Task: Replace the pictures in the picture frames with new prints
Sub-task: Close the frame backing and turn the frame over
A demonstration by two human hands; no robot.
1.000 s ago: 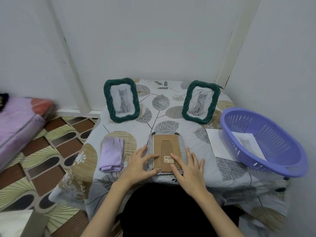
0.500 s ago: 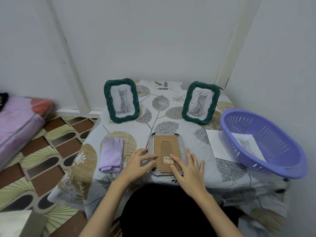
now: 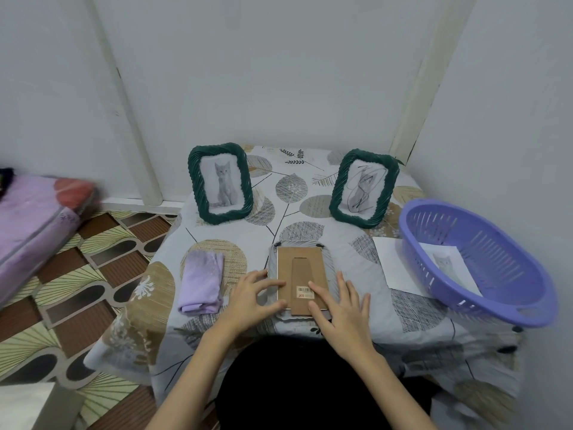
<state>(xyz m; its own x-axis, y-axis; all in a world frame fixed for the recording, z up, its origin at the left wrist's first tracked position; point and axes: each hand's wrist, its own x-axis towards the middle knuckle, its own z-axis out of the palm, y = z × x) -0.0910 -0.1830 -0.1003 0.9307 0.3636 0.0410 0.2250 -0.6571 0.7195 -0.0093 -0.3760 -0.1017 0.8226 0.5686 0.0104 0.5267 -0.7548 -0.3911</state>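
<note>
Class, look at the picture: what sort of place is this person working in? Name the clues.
Probably a room in a home: a small table under a leaf-print cloth in a plain white corner, a patterned floor, and folded bedding at the left.

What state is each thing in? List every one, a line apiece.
Left green woven frame: upright, clean cat print inside.
Right green woven frame: upright, scribbled cat print inside.
Face-down frame with brown cardboard back: flat, backing on.
Purple plastic basket: tilted, holds a cat print.
White sheet: flat, partly under basket.
Lilac cloth: folded.
Left hand: open, fingertips on backing.
Right hand: open, fingers on backing.
</note>
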